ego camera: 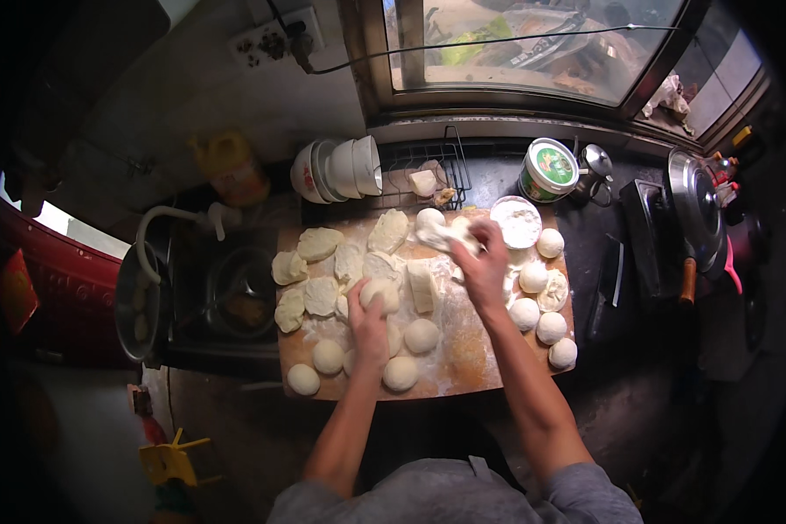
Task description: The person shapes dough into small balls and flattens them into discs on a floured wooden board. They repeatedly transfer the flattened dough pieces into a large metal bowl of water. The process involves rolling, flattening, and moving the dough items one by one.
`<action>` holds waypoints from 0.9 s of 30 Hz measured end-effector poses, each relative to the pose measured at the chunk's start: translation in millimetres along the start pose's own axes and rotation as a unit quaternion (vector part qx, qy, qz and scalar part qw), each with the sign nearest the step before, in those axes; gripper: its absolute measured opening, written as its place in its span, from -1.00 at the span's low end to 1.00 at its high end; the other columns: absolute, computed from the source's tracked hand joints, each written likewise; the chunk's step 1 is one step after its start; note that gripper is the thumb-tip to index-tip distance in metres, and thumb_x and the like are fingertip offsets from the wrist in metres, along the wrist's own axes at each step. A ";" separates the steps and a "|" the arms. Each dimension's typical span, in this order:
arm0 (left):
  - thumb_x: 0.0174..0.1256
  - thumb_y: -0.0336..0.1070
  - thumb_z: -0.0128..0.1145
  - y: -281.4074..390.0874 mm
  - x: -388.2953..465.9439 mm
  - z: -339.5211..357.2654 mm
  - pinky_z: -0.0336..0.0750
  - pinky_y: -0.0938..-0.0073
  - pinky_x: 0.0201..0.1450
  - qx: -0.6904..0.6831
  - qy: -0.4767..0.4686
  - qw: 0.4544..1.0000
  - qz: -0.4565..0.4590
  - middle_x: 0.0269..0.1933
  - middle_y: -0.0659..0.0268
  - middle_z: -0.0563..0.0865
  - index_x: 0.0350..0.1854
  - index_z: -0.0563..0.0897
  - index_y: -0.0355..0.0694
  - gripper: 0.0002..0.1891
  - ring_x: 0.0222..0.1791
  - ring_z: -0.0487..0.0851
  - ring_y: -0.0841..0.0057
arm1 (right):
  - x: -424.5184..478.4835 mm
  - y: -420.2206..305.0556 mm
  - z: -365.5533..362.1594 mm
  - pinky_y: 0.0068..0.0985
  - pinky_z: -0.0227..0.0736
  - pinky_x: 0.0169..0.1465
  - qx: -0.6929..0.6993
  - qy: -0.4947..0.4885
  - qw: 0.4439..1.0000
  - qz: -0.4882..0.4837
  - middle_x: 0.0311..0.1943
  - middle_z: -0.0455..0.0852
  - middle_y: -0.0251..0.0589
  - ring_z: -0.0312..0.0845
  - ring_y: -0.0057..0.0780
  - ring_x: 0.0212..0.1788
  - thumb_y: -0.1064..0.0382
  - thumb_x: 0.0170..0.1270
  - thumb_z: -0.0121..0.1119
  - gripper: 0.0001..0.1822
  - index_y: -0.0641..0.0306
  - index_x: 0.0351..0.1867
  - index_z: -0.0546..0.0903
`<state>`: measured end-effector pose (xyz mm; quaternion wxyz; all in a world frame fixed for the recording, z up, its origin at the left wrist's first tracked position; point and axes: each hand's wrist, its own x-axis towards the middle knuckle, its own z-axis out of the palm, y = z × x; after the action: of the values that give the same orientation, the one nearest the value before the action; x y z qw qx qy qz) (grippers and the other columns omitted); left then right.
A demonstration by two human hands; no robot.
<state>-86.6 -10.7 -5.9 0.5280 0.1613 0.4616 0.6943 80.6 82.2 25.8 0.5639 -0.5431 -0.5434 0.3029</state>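
Observation:
My left hand grips a round dough ball over the floured wooden board. Higher up, my right hand holds a soft piece of dough, blurred by motion. A thick cut strip of dough lies between the hands. Flattened dough pieces cover the board's left part. Smooth dough balls sit near its front edge. More balls line the right side, around a flattened piece. A bowl of white flour stands just beyond my right hand.
Stacked white bowls, a wire rack and a green-lidded tub stand behind the board. A sink with a metal pot lies left. On the right are a knife, a stove and a lidded pan.

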 end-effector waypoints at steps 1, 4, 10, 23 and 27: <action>0.33 -0.48 0.10 -1.9 10.7 9.2 0.53 0.42 0.12 0.096 -0.030 0.993 0.057 0.13 0.15 0.52 0.26 0.40 -0.27 -0.56 0.05 0.57 0.40 | -12.9 9.0 -19.9 -0.53 0.43 -0.11 0.026 0.006 1.000 0.009 -0.24 0.57 -0.27 0.48 -0.52 -0.17 0.31 0.15 0.35 -0.69 0.33 -0.12 0.53; 0.26 -0.49 0.21 -24.4 50.7 32.9 0.59 0.41 0.04 0.324 -0.081 0.910 0.245 0.16 0.12 0.51 0.22 0.47 -0.23 -0.55 0.03 0.60 0.37 | -77.0 3.7 -68.2 -0.50 0.44 -0.09 -0.101 -0.019 0.995 -0.010 -0.23 0.56 -0.19 0.50 -0.42 -0.16 0.36 0.15 0.29 -0.72 0.36 -0.10 0.58; 0.17 -0.26 0.35 -50.4 89.5 53.3 0.37 0.22 0.32 0.698 -0.208 0.649 0.220 0.25 0.16 0.49 0.31 0.47 -0.09 -0.39 0.23 0.48 0.24 | -167.5 57.3 -98.1 -0.25 0.42 0.10 -0.239 -0.182 0.953 -0.023 -0.01 0.57 0.01 0.49 -0.01 0.02 0.30 0.12 0.35 -0.61 0.22 0.02 0.60; 0.21 -0.49 0.18 27.7 -27.0 -113.6 0.56 0.46 -0.03 0.468 0.021 0.869 0.159 -0.06 0.15 0.68 0.06 0.61 -0.33 -0.66 -0.12 0.67 0.41 | -108.2 27.8 -62.4 -0.53 0.54 -0.11 0.005 -0.054 0.989 0.137 -0.14 0.69 -0.12 0.61 -0.47 -0.14 0.30 0.10 0.30 -0.56 0.35 0.04 0.53; 0.22 -0.51 0.13 52.0 -33.6 -133.0 0.56 0.49 -0.02 0.417 0.043 0.898 0.132 -0.04 0.17 0.69 0.06 0.61 -0.34 -0.67 -0.14 0.68 0.47 | -71.7 -13.8 1.2 -0.46 0.49 0.10 0.037 -0.054 0.994 0.089 0.02 0.63 -0.08 0.59 -0.35 0.03 0.36 0.21 0.24 -0.63 0.38 0.05 0.55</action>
<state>-198.5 -103.8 -24.2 0.2954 0.3960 0.7060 0.5075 59.8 12.6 18.2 0.5240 -0.5512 -0.5111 0.4005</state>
